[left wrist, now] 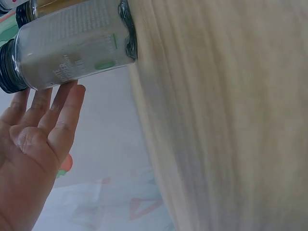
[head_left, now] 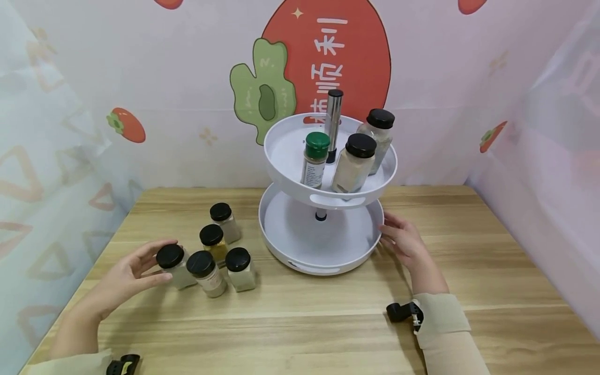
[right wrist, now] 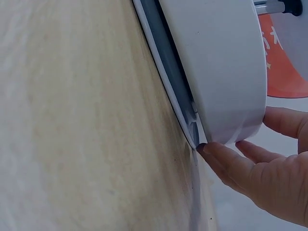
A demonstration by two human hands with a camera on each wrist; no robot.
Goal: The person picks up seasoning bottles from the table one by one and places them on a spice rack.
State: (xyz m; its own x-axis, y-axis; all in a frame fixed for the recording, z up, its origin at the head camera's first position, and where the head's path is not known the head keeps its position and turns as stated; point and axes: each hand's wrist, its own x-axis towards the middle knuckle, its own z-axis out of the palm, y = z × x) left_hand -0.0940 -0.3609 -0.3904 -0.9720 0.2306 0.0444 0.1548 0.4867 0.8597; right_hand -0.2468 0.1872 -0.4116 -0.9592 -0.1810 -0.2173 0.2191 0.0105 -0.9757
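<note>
My left hand [head_left: 132, 273] is beside the leftmost black-capped spice jar [head_left: 177, 267], fingers at its far side and thumb reaching along its near side. In the left wrist view the extended fingers [left wrist: 67, 113] are right at the wall of this clear jar [left wrist: 72, 45], which stands on the table. My right hand [head_left: 404, 240] holds the lower tier's right side on a white two-tier turntable rack [head_left: 323, 270]. In the right wrist view its thumb is at the tier's rim and its fingertips [right wrist: 216, 153] are at the underside.
Several more black-capped jars stand close by: a labelled one [head_left: 206, 276], a pale one [head_left: 241, 271], a yellow one [head_left: 213, 242] and one behind [head_left: 226, 223]. The upper tier [head_left: 288, 151] carries a green-capped bottle [head_left: 315, 161] and two black-capped jars around a metal post [head_left: 333, 120].
</note>
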